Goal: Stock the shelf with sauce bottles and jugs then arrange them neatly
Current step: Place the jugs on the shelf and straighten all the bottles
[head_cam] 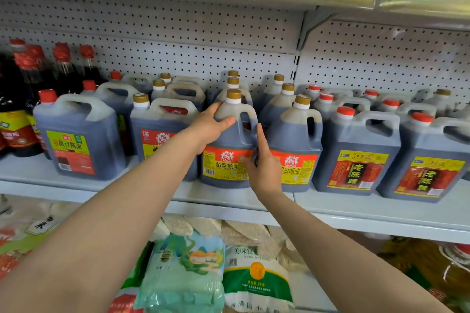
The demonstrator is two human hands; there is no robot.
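Soy sauce jug (230, 150), gold cap, red-and-yellow label: stood upright at the shelf (229, 198) front edge, long axis vertical. Left grip (212, 124) is curled round the jug's shoulder, just left of its handle. Right grip (259, 162) is laid against the jug's right side, forefinger straight and pointing up along the handle, thumb on the label. Neighbouring gold-capped jug (296, 150) is just beside it, right of the jug. Any squaring-up is judged to turn on that narrow gap.

Left hand (212, 124) grips gold-capped jug (230, 140); right hand (262, 162) touches it.
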